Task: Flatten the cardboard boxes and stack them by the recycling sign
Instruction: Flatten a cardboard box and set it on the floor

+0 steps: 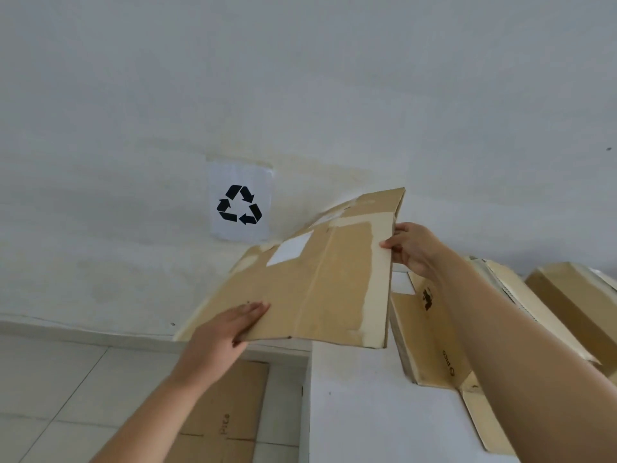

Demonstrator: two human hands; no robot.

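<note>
A flattened brown cardboard box [320, 279] with a white label and old tape marks is held up in the air, tilted, just right of the recycling sign [239, 203] on the white wall. My left hand [223, 335] grips its near left edge, fingers flat on top. My right hand [412, 248] pinches its right edge, thumb on the top face. Another flattened box [227, 419] lies on the tiled floor below the sign.
A white ledge [350, 406] runs along the right. On it lie a partly flattened box with black print [430, 339] and another cardboard box [581, 302] at the far right. Pale floor tiles [50, 396] spread to the left.
</note>
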